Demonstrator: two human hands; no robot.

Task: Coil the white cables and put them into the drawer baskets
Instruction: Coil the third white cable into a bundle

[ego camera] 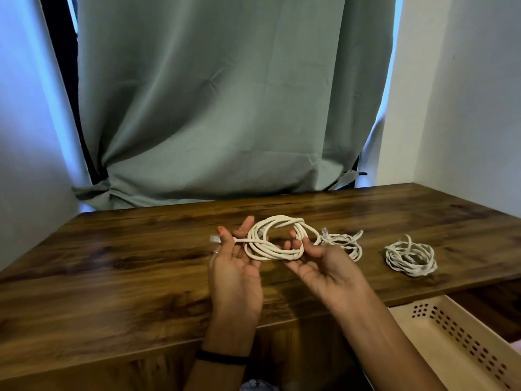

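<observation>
A thick white cable [275,251] is wound into a loop held above the wooden table [127,263], between both palms-up hands. My left hand [235,266] pinches the cable's loose end near its clear plug [214,239] between thumb and fingers. My right hand [318,263] has its fingers curled through the right side of the loop. Two thinner white cables lie coiled on the table: one [345,244] just behind my right hand, another [410,258] farther right. A beige perforated drawer basket [462,342] stands open under the table's right front edge.
A green curtain [225,108] hangs behind the table's far edge. White walls close in on both sides. A black band circles my left wrist [222,358].
</observation>
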